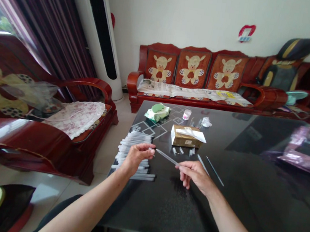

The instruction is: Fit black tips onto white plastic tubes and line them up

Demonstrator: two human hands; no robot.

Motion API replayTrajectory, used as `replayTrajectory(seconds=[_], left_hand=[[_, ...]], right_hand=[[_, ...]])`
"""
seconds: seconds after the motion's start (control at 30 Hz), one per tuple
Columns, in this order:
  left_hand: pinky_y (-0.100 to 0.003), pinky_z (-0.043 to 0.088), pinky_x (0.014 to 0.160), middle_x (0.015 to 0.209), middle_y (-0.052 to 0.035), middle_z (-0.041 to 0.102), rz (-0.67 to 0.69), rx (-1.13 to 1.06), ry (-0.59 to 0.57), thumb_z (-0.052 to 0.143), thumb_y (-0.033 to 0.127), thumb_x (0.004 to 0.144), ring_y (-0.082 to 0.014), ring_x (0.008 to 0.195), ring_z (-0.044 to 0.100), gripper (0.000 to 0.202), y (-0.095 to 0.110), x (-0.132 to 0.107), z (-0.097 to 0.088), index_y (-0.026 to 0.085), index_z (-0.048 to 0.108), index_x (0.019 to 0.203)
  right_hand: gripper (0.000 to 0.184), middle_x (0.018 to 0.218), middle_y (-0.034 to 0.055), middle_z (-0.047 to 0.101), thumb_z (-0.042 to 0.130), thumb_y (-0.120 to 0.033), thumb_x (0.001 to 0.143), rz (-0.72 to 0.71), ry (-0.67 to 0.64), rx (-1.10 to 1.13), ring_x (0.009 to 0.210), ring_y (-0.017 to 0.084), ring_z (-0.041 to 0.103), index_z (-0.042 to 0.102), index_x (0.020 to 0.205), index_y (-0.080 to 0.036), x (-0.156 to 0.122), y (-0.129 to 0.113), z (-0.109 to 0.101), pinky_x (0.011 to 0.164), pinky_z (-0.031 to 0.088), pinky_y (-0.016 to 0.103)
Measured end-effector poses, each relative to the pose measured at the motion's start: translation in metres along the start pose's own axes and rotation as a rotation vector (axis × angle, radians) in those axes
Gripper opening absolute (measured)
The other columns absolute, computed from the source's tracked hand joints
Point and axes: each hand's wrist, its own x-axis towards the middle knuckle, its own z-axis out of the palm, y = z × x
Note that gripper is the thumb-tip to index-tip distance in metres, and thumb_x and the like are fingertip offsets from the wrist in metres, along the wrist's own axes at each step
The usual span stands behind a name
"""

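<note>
My right hand [193,173] pinches the near end of a slim translucent tube [167,157] with a tapered tip, like a pen barrel. The tube points left toward my left hand [139,156], whose thumb and forefinger are pressed together on a small dark piece [154,149]. The dark piece is close to the tube's tip; whether they touch I cannot tell. Partly hidden behind my left hand lies a pile of whitish translucent tubes [134,140], several with dark ends. To the right of my right hand, two thin rods [215,171] lie on the black table [245,209].
A gold tissue box [188,139] stands beyond my hands, with several short clear pieces [192,152] before it. Farther back are a green wipes pack [157,112], a small white tub [186,114] and crumpled tissue [206,122]. Purple plastic packaging [308,153] lies at right.
</note>
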Motion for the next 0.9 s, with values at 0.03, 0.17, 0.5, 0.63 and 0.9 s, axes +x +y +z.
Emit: replayTrajectory(seconds=[0.03, 0.17, 0.5, 0.63, 0.9], left_hand=[[-0.024, 0.050, 0.066, 0.068, -0.0025, 0.063, -0.002, 0.004, 0.005, 0.081, 0.033, 0.059, -0.0105, 0.064, 0.057, 0.038, 0.000, 0.000, 0.000, 0.013, 0.073, 0.090], [-0.022, 0.049, 0.066, 0.070, -0.0018, 0.063, 0.010, -0.007, 0.021, 0.080, 0.033, 0.061, -0.0092, 0.064, 0.056, 0.037, -0.003, 0.001, -0.002, 0.014, 0.073, 0.092], [-0.021, 0.047, 0.062, 0.066, -0.0012, 0.063, 0.041, -0.006, 0.020, 0.077, 0.036, 0.065, -0.0079, 0.059, 0.055, 0.031, -0.006, 0.004, -0.003, 0.013, 0.073, 0.085], [-0.021, 0.047, 0.061, 0.065, -0.0014, 0.062, 0.045, 0.003, 0.012, 0.076, 0.037, 0.066, -0.0081, 0.058, 0.054, 0.035, -0.002, 0.002, -0.001, 0.012, 0.073, 0.089], [-0.023, 0.049, 0.059, 0.065, -0.0035, 0.064, 0.036, 0.050, 0.038, 0.079, 0.036, 0.062, -0.0100, 0.057, 0.056, 0.035, 0.000, -0.003, 0.006, 0.010, 0.074, 0.085]], right_hand=[[0.036, 0.056, 0.0013, 0.063, 0.064, -0.039, 0.081, 0.002, -0.006, 0.000, 0.039, 0.011, 0.058, 0.067, 0.098, -0.008, -0.001, 0.000, 0.000, 0.033, 0.044, 0.019], [0.036, 0.057, 0.0013, 0.064, 0.064, -0.037, 0.081, 0.000, -0.016, -0.003, 0.039, 0.011, 0.058, 0.067, 0.100, -0.007, -0.002, 0.000, -0.002, 0.033, 0.044, 0.019], [0.035, 0.057, 0.0018, 0.064, 0.062, -0.036, 0.082, -0.011, -0.019, -0.031, 0.040, 0.011, 0.058, 0.068, 0.101, -0.007, -0.003, 0.001, -0.004, 0.034, 0.045, 0.019], [0.036, 0.058, 0.0020, 0.064, 0.062, -0.037, 0.081, -0.011, -0.023, -0.052, 0.040, 0.011, 0.058, 0.068, 0.101, -0.007, -0.003, 0.001, -0.004, 0.033, 0.044, 0.019], [0.034, 0.058, 0.0019, 0.063, 0.060, -0.038, 0.082, -0.019, -0.039, -0.108, 0.040, 0.011, 0.058, 0.067, 0.097, -0.008, -0.001, 0.003, 0.001, 0.033, 0.044, 0.019]])
